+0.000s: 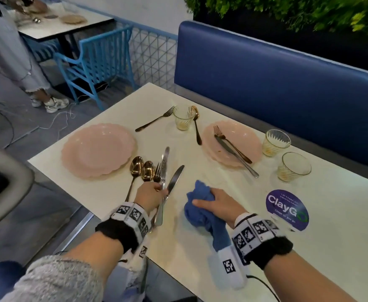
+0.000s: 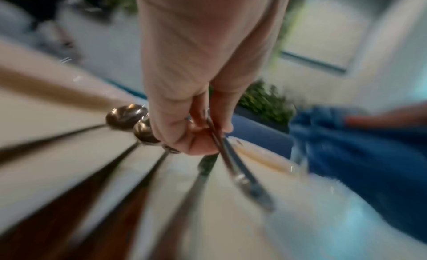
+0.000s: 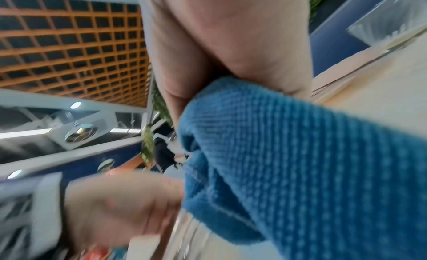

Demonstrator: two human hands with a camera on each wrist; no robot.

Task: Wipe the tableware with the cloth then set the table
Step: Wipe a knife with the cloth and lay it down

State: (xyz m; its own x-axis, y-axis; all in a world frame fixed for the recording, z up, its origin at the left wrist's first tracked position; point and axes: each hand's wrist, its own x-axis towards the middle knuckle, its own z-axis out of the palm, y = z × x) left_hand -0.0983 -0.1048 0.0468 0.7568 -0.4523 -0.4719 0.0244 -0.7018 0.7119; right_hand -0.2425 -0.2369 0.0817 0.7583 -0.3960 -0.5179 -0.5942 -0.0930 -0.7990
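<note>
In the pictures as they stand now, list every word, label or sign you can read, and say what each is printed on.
"ClayGo": large white letters on the round purple sticker on the table.
"Clean as you go": likely, small line under it, partly blurred.
Small line above "ClayGo": too small to read.
Wristbands: black-and-white code squares, no words.

Left wrist view is smeared by motion blur: the cutlery handles (image 2: 233,165) held in the left hand (image 2: 196,81) cannot be counted, and the spoon handles running toward the lower frame edge are streaked and cut off. In the head view the fingertips of that grip are hidden behind the hand's back (image 1: 149,196). The right hand (image 1: 216,203) fingers are buried in the blue cloth (image 1: 202,212); worktop (image 1: 331,247) is cut off at right.
</note>
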